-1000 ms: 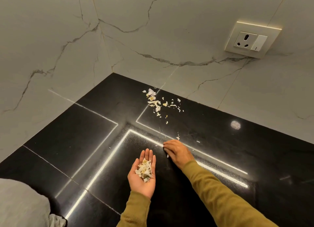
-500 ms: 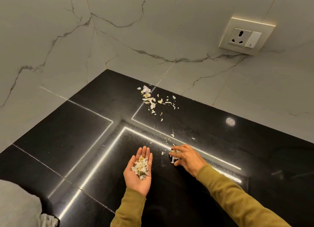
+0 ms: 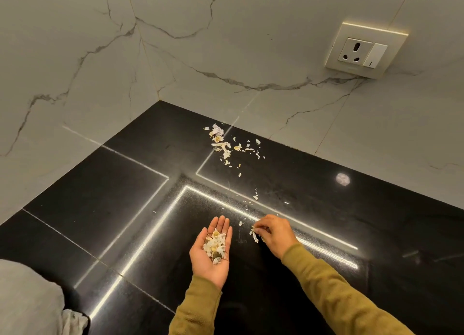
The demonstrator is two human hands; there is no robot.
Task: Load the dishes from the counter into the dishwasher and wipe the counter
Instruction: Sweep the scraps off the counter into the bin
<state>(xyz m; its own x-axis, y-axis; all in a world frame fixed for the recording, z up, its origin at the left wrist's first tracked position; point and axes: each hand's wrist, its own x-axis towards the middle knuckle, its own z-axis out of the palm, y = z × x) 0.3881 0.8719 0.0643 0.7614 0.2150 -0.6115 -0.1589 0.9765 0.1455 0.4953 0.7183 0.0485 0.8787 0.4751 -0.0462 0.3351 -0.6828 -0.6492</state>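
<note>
Fingertips [image 3: 256, 227] of your right hand [image 3: 275, 234] pinch a few pale scraps [image 3: 253, 235] just above the black counter [image 3: 100, 196]. Your left hand [image 3: 212, 253] lies palm up, fingers straight and together, cupping a pile of scraps [image 3: 215, 245]. More scattered scraps [image 3: 226, 146] lie near the marble wall [image 3: 251, 46].

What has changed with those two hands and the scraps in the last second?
The right hand, which lay flat on the black counter a second ago, has raked scraps together and now pinches a small bunch, lifted toward the left hand. The left hand stayed palm up, cupping its pile of scraps. The scattered scraps near the wall lie as before.
</note>
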